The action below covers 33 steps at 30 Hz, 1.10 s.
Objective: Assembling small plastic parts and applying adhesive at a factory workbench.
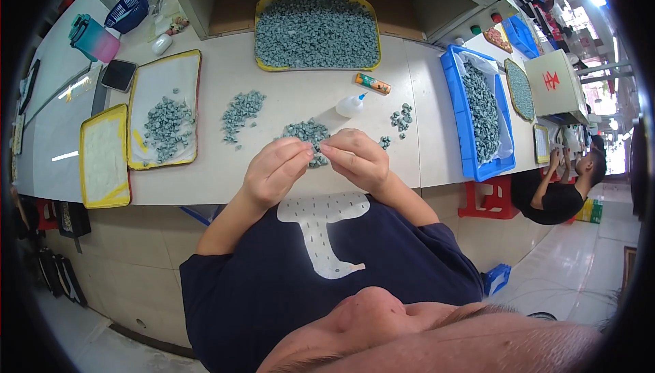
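Note:
Both hands meet over a small heap of grey-green pieces [306, 129] near the table's front edge. My left hand [278, 168] pinches with thumb and fingers, and my right hand [358, 159] does the same just beside it. Whatever sits between the fingertips is too small to make out. To the left lies a loose cluster of the same pieces [242, 115]. A white squeeze bottle [350, 106] with a blue tip stands beyond my right hand, close to an orange-and-green tube [372, 83]. Further right are a few scattered pieces [402, 118].
A yellow-rimmed tray [257, 42] full of pieces lies at the back. On the left are a paper-lined tray [196, 93], a yellow tray [125, 168], a phone [119, 75] and a tumbler [93, 37]. A blue crate [467, 161] stands right. Another person [556, 189] sits beyond.

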### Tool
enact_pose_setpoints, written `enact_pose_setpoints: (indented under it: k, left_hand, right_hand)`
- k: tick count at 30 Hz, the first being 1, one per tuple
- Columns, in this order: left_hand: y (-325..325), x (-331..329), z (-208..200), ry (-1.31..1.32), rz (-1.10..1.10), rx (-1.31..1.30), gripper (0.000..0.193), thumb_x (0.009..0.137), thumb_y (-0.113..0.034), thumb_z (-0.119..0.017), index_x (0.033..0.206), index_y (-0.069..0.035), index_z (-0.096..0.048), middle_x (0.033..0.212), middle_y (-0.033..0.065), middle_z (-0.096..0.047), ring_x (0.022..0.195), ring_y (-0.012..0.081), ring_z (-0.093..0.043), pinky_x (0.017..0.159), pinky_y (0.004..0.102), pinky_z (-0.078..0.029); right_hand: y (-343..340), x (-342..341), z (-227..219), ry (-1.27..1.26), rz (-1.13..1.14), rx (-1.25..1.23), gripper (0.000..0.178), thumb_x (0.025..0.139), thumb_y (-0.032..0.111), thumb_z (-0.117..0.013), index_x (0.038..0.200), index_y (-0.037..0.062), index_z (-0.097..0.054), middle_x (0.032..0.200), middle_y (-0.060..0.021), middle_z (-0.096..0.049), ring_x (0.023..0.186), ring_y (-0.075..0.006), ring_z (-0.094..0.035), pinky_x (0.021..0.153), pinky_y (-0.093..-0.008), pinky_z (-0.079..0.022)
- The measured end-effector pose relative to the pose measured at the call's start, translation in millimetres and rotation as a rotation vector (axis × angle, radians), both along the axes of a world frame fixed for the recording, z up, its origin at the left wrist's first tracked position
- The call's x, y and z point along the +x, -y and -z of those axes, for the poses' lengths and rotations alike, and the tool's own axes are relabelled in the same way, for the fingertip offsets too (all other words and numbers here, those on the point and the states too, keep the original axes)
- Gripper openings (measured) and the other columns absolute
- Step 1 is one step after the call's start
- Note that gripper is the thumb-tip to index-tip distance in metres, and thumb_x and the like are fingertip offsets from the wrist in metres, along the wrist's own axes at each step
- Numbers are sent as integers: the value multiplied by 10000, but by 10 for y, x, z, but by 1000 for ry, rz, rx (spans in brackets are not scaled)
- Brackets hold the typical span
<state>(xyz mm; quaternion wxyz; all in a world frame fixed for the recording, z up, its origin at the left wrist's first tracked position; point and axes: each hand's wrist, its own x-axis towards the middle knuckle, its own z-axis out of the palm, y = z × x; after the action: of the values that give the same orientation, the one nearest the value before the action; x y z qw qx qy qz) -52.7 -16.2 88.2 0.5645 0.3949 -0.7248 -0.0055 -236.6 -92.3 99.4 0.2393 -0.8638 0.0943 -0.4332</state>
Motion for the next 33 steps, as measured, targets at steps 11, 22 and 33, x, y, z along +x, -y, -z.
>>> enact_pose_setpoints:
  k: [11, 22, 33]
  left_hand:
    - [-4, 0, 58, -121, -4, 77, 240, 692, 99, -700, 914, 47, -624, 899, 145, -634, 798, 274, -645, 678, 327, -547]
    - [-140, -80, 131, -1100, 363, 836, 122, 894, -4, -613, 1009, 33, -589, 913, 68, -623, 803, 95, -599, 712, 215, -493]
    - [-159, -94, 116, -964, 330, 729, 119, 904, -33, -614, 1001, 30, -588, 915, 59, -601, 798, 96, -585, 701, 215, -481]
  right_hand:
    - [18, -13, -11, -13, -37, -134, 388, 694, -38, -683, 1078, 17, -663, 977, -107, -639, 846, -240, -620, 734, -357, -515]
    - [-55, 61, 60, 55, 53, 167, 349, 751, -168, -611, 1067, -21, -636, 829, -102, -651, 727, -211, -645, 655, -295, -525]
    - [-87, 77, 90, 11, 95, 241, 302, 736, -141, -648, 1012, -19, -657, 822, -105, -660, 731, -207, -651, 639, -290, -524]
